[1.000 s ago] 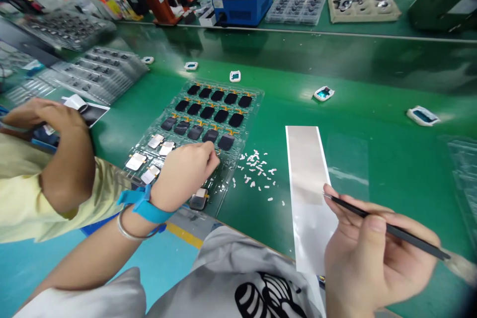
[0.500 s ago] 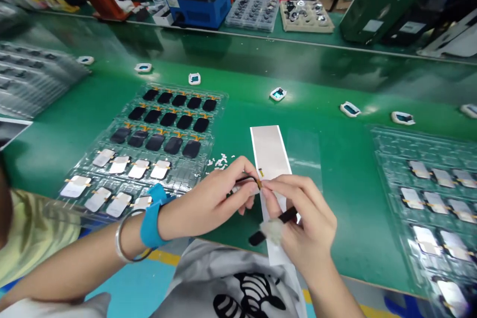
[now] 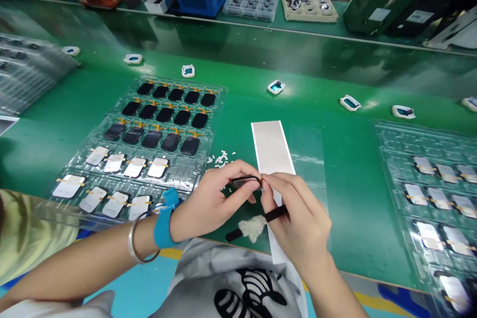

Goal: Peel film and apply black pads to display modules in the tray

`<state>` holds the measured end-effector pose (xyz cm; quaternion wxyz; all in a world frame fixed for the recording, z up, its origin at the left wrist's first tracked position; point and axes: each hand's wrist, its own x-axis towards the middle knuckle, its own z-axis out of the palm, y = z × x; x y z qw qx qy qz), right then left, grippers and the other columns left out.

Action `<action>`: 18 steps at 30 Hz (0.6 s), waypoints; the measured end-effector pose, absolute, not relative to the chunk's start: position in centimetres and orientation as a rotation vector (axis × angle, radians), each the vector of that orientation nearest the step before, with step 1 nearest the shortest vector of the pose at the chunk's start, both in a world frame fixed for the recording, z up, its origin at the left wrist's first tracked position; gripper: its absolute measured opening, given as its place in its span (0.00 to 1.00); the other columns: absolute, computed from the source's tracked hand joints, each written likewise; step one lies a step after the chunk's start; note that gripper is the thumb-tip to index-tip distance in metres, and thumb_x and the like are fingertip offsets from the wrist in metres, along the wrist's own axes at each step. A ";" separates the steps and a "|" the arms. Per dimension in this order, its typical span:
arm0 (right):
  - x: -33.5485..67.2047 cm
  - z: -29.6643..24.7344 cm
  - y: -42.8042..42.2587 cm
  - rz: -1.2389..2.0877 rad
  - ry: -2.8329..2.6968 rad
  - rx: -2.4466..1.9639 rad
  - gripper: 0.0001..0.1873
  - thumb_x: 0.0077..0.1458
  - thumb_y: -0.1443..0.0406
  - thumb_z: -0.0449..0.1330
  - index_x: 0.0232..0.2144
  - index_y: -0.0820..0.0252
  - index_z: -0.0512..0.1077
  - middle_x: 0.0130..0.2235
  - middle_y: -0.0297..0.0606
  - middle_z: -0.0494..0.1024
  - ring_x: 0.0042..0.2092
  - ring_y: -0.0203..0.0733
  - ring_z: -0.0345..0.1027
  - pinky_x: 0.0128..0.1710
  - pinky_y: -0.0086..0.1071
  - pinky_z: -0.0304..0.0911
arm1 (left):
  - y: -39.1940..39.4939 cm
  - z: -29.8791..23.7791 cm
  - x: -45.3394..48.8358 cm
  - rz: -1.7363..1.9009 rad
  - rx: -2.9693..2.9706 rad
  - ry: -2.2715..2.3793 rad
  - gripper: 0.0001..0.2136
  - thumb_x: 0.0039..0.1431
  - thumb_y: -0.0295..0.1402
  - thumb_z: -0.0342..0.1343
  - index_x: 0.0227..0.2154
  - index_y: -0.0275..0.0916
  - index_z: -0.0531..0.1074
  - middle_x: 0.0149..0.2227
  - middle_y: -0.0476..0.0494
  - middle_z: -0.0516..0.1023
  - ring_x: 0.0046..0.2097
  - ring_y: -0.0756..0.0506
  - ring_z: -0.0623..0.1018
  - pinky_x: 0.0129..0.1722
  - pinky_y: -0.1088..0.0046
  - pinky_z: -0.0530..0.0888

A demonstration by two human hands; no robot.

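The left hand point(image 3: 212, 203) is clamped on a small dark panel point(image 3: 245, 182), pinched between thumb and fingers. The right hand point(image 3: 298, 223) is closed around a black stick point(image 3: 276, 213) with a cotton tuft point(image 3: 252, 227), over a white strip point(image 3: 272, 141) on the bench point(image 3: 354, 238).

Our green workbench point(image 3: 350, 169), laid out with parts.
We see plastic trays point(image 3: 387, 144) of dark and pale pads point(image 3: 171, 141), a silver strip point(image 3: 272, 146), white flecks point(image 3: 221, 159), and small white-rimmed pieces point(image 3: 276, 87).

Here we went: the head-worn camera looked forward and down from the person's head, close above the left hand point(image 3: 214, 203) and right hand point(image 3: 298, 223) at six o'clock, across the green workbench point(image 3: 346, 169) toward the far bench point(image 3: 283, 27) at twelve!
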<state>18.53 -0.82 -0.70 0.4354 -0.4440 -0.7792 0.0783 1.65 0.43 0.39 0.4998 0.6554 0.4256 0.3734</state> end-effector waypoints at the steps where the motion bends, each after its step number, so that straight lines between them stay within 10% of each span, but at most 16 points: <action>1: 18.6 -0.5 -0.6 0.226 -1.941 -1.122 0.10 0.56 0.75 0.59 0.40 0.63 0.72 0.38 0.38 0.77 0.37 0.33 0.72 0.36 0.26 0.67 | 0.5 0.4 1.6 0.894 1.610 1.046 0.03 0.67 0.30 0.51 0.39 0.38 0.69 0.32 0.51 0.75 0.32 0.54 0.76 0.34 0.81 0.71; 18: 19.1 -0.4 3.6 1.619 -1.492 -1.143 0.14 0.52 0.56 0.62 0.24 0.60 0.73 0.21 0.30 0.68 0.23 0.29 0.56 0.24 0.27 0.54 | -0.2 0.2 1.5 0.904 1.396 0.960 0.04 0.72 0.35 0.43 0.40 0.41 0.57 0.25 0.56 0.64 0.28 0.53 0.66 0.30 0.75 0.64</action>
